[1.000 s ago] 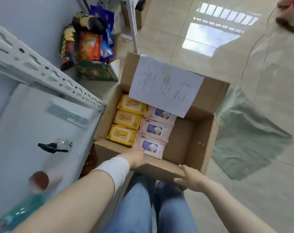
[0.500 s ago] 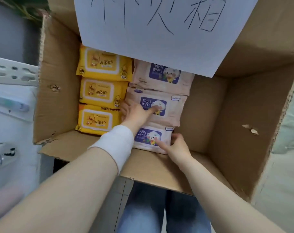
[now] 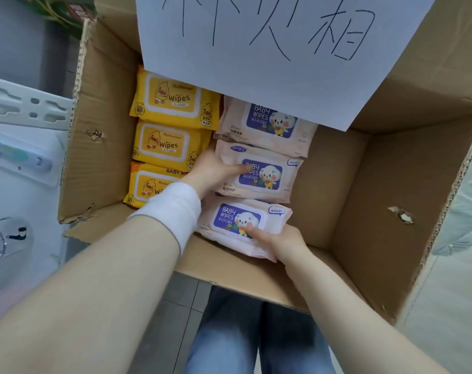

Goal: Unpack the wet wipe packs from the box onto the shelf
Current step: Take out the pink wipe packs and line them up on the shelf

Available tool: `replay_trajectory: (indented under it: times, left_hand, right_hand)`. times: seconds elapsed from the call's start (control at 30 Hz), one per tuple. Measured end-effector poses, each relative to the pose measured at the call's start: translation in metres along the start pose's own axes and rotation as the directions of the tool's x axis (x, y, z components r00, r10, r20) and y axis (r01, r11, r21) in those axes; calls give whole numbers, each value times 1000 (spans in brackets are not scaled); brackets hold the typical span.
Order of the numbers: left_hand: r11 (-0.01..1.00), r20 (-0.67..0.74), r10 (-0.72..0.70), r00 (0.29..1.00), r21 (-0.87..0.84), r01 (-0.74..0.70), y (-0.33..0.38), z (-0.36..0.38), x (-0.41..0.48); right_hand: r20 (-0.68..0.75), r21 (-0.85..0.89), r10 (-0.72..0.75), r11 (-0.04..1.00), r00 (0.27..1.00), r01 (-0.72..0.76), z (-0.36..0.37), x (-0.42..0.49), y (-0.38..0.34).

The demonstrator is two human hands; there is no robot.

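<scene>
An open cardboard box (image 3: pixel 391 184) holds two columns of wet wipe packs. Three yellow packs (image 3: pixel 172 143) lie in the left column and three pink packs in the right one. My left hand (image 3: pixel 216 171) grips the middle pink pack (image 3: pixel 272 175) at its left end, thumb on top. My right hand (image 3: pixel 280 238) grips the nearest pink pack (image 3: pixel 229 220) at its right corner, thumb on its label, and the pack is tilted up over the box's near wall. The far pink pack (image 3: pixel 269 122) lies flat. The white shelf (image 3: pixel 24 190) is at the left.
A white paper sheet (image 3: pixel 256 49) with handwritten characters hangs over the box's far side. The shelf's perforated rail (image 3: pixel 27 106) runs by the box's left wall. A clear item (image 3: pixel 5 238) lies on the shelf. My jeans-clad legs (image 3: pixel 256 341) are below the box.
Both hands went from the box's near rim into the box. Each now grips a pink pack, and the nearest pack has been lifted and tilted toward me.
</scene>
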State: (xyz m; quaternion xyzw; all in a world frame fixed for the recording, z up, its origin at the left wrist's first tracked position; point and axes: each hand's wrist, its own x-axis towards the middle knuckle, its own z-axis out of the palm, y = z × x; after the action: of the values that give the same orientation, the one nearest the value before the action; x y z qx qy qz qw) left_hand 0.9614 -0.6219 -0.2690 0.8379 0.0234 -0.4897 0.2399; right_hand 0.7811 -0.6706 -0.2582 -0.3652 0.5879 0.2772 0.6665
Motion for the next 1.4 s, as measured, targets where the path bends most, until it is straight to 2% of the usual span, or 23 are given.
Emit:
replay_trajectory:
  times: [0.13,0.23,0.3,0.43,0.53,0.6,0.73,0.87,0.97,1.07,1.13,1.23,1.4]
  left_hand:
    - [992,-60,32,998,-122,-39,-6,-7,-27]
    - [978,-98,67,993,-190,-85,-10,-17,-66]
    - [956,-161,83,983,-266,-124,-15,-30,-101]
    - [865,-285,87,954,-454,-214,-32,-79,-199]
    - [746,-445,183,877,-517,-419,-54,-116,-293]
    - [631,-572,199,796,-546,-551,-76,-139,-358]
    - [512,-748,196,634,-473,-717,-125,-181,-491]
    - [473,-862,177,474,-348,-809,-181,-229,-612]
    - [438,-921,125,368,-281,-854,-239,-262,-682]
    - [415,-952,19,305,-270,-869,-312,-287,-732]
    - [425,-963,-36,268,-258,-868,-363,-301,-760]
    - [459,-952,-132,278,-307,-834,-441,-327,-802]
    - [466,-943,-249,221,-316,-826,-551,-379,-827]
  right_hand:
    - [-82,-5,-3,1000,997,3,-30,-33,8]
    - [-140,-39,-81,996,987,77,-59,-77,11]
    - [-127,-38,-133,991,983,129,-77,-110,13]
    - [21,-102,-255,961,967,256,-84,-184,13]
    - [187,-124,-370,910,910,395,-66,-239,15]
    - [300,-138,-417,871,858,472,-45,-277,19]
    - [475,-161,-474,781,741,603,0,-363,33]
    - [631,-157,-495,672,597,724,61,-451,51]
    - [719,-200,-461,580,521,790,111,-499,69]
    - [784,-243,-426,458,451,855,170,-536,95]
    - [811,-216,-421,429,406,877,218,-556,119]
    - [839,-177,-417,400,350,899,291,-583,155]
    - [846,-207,-437,256,304,944,413,-595,190]
